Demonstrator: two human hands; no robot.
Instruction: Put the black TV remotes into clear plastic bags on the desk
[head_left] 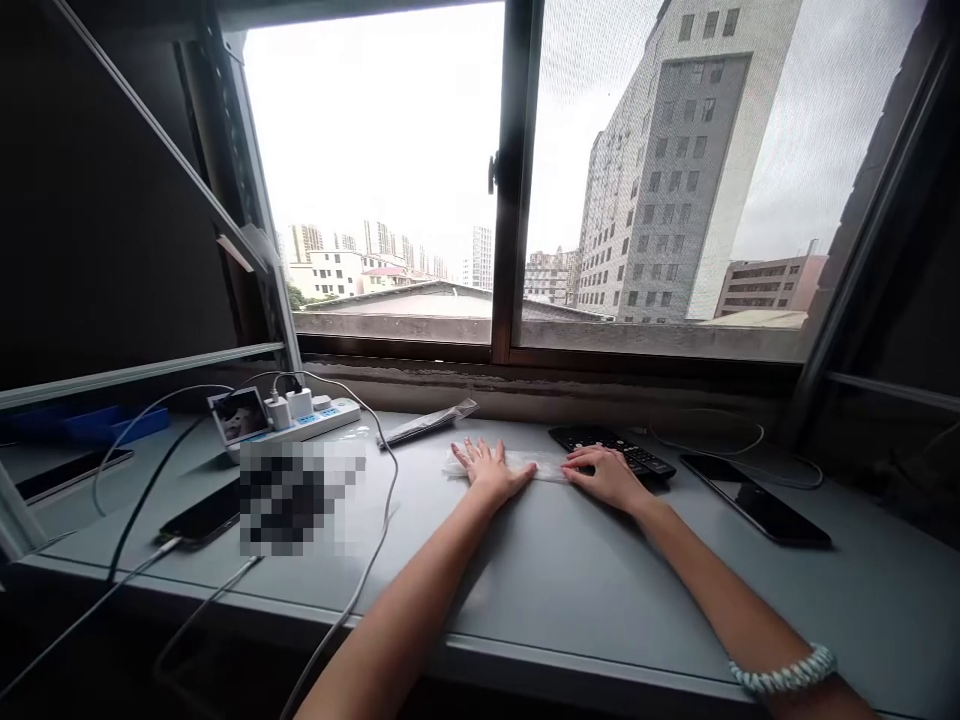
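My left hand lies flat with its fingers spread on a clear plastic bag, pressing it against the grey tabletop. At the bag's right end, my right hand has its fingers bent and closed together on the plastic. What the bag holds, if anything, I cannot make out. Just behind my right hand are black remote controls, partly hidden by it. A long dark item in a clear wrapper lies behind and left of my left hand.
A black phone lies at the right. On the left stand a white power strip with chargers, a small propped screen and another phone. A white cable crosses the table and hangs over its front edge. A window is behind.
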